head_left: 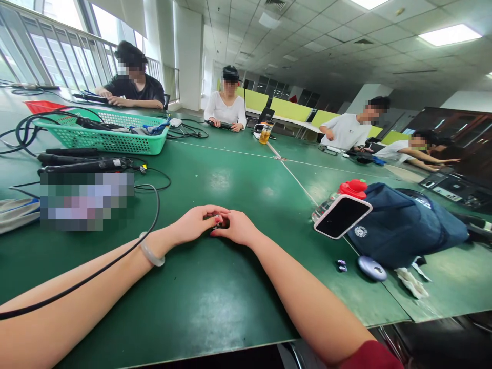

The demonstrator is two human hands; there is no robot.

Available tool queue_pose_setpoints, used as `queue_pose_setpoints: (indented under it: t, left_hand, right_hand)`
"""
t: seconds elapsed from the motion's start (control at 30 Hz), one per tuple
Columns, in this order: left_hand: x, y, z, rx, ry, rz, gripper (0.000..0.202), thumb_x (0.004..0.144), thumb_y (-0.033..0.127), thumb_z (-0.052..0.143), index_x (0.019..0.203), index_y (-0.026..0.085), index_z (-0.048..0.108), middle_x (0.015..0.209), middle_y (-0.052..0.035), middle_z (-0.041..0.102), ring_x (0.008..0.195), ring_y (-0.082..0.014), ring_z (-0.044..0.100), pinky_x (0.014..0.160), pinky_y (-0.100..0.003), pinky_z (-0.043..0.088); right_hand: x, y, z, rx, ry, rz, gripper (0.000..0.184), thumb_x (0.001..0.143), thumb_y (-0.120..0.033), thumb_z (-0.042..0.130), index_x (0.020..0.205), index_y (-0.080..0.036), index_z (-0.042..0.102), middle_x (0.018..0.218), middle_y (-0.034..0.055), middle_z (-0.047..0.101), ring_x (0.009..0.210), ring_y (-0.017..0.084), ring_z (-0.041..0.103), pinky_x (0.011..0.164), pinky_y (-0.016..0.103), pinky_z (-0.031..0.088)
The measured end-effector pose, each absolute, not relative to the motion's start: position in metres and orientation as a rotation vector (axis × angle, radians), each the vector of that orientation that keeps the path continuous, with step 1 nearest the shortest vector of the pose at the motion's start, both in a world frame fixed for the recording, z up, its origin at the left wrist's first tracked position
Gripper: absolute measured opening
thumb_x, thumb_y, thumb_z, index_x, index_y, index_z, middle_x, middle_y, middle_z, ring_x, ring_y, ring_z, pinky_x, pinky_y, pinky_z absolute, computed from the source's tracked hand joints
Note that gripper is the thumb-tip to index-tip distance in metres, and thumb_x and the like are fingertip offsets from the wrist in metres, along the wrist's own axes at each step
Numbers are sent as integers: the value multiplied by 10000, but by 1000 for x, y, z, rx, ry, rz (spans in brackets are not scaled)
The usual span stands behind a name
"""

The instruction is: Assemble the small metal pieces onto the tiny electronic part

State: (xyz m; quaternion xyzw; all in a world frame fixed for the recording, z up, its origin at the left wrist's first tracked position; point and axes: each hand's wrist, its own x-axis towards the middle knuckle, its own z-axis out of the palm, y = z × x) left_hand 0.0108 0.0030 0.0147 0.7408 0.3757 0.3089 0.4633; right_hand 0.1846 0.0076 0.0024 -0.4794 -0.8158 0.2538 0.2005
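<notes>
My left hand (200, 223) and my right hand (239, 228) meet over the green table (200, 297), fingertips touching and fingers curled inward. Between the thumbs a small dark, shiny bit shows; the fingers cover most of it, and I cannot make out what it is. A pale bangle (152, 251) circles my left wrist. One black cable (111, 270) runs across the left forearm in the view. Both hands appear to rest on or just above the tabletop.
At left are a green basket (111, 139) of cables and black devices (86, 165). To the right, a phone (342, 216) leans by a red-lidded bottle (352, 188), near a navy bag (407, 225), purple oval object (372, 268) and tissue (412, 283). Several people sit around.
</notes>
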Motion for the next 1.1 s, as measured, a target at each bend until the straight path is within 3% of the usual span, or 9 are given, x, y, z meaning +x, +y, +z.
queue_pose_setpoints:
  t: [0.13, 0.2, 0.37, 0.5, 0.7, 0.9, 1.1]
  left_hand:
    - [-2, 10, 12, 1843, 1166, 855, 406, 819, 444, 523, 1105, 182, 646, 1049, -66, 712, 982, -210, 648, 924, -344, 466]
    - [-10, 17, 8, 1841, 1304, 879, 401, 829, 447, 494, 1080, 180, 655, 1022, -64, 720, 980, -210, 648, 917, -338, 461]
    - [-14, 21, 5, 1906, 1438, 803, 400, 857, 445, 423, 1040, 197, 678, 1009, -46, 728, 948, -207, 646, 878, -323, 461]
    - [-8, 15, 10, 1984, 1485, 745, 392, 857, 448, 413, 1019, 226, 692, 973, -19, 736, 930, -207, 642, 851, -309, 456]
    - [-9, 15, 7, 1886, 1427, 780, 405, 847, 461, 439, 1043, 210, 689, 977, -28, 728, 770, -178, 635, 746, -291, 482]
    - [-7, 14, 1, 1898, 1327, 849, 442, 791, 411, 555, 1180, 223, 648, 1002, -35, 721, 853, -193, 653, 793, -304, 500]
    - [0, 8, 3, 1829, 1162, 807, 501, 775, 395, 590, 1228, 183, 613, 1038, -55, 716, 915, -206, 664, 871, -332, 505]
  right_hand:
    - [187, 6, 3, -1358, -2295, 683, 494, 622, -440, 798, 1032, -190, 683, 787, -16, 601, 680, 104, 501, 639, 233, 381]
    - [188, 6, 3, -1362, -2312, 684, 501, 645, -418, 792, 1079, -197, 675, 833, -3, 611, 724, 112, 516, 676, 241, 396]
    - [184, 6, 1, -1341, -2338, 584, 193, 794, -320, 686, 949, -206, 705, 761, -11, 584, 723, 110, 503, 677, 240, 380]
    - [184, 8, -3, -1303, -2282, 603, 92, 794, -278, 681, 851, -209, 702, 724, -24, 587, 696, 99, 503, 664, 230, 385]
    - [190, 14, -9, -1283, -1834, 1039, 141, 771, -228, 638, 888, -187, 707, 726, -15, 671, 559, 69, 545, 585, 206, 465]
    - [189, 16, -9, -1247, -1588, 1248, 259, 778, -203, 570, 990, -165, 714, 836, 45, 728, 461, 50, 512, 435, 172, 395]
    - [188, 12, -3, -1209, -1577, 1213, 193, 714, -319, 665, 780, -149, 729, 614, 2, 666, 450, 59, 484, 473, 192, 395]
